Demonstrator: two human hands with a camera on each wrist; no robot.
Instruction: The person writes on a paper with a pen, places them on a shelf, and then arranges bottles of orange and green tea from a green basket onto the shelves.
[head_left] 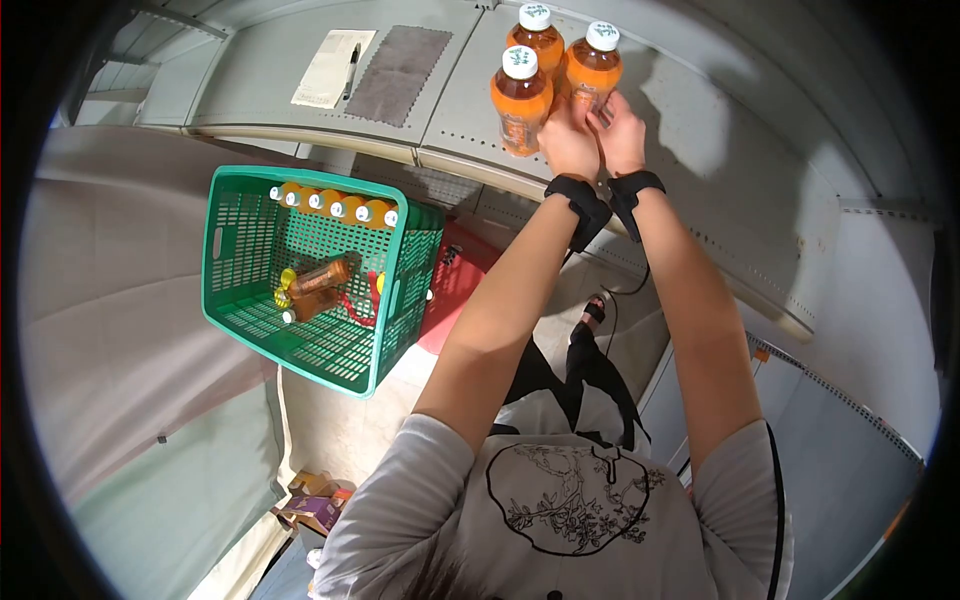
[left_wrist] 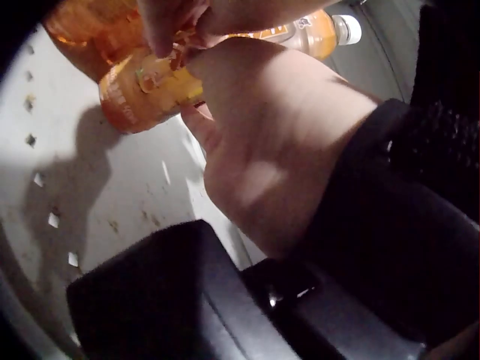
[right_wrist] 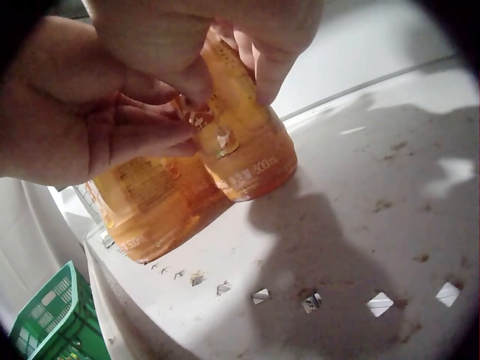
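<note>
1. Object. A clear plastic bottle of orange drink with a white screw cap (head_left: 597,62) stands upright on a grey perforated metal shelf (head_left: 700,150), close against two neighbouring bottles (head_left: 520,95) of the same kind.
2. Handling. Being full, it is probably moderately heavy. The thin wall would likely give under a hard squeeze, and the glossy label sleeve looks slick. The firmest hold is judged to be round the labelled body at mid-height, not the cap.
3. Grip. The right hand (head_left: 622,130) curls its fingertips (right_wrist: 262,71) over the lower labelled wall. The left hand (head_left: 568,140) pinches the same wall from the other side with bent fingers (right_wrist: 161,135). Both grips are nearly closed on the bottle, low down.
4. Pose. Both forearms reach forward with the wrists close together, each banded by black wrist straps (head_left: 583,205). The hands meet at the bottle.
5. Surroundings. A green plastic basket (head_left: 240,250) holding more bottles sits well apart, to the left.
</note>
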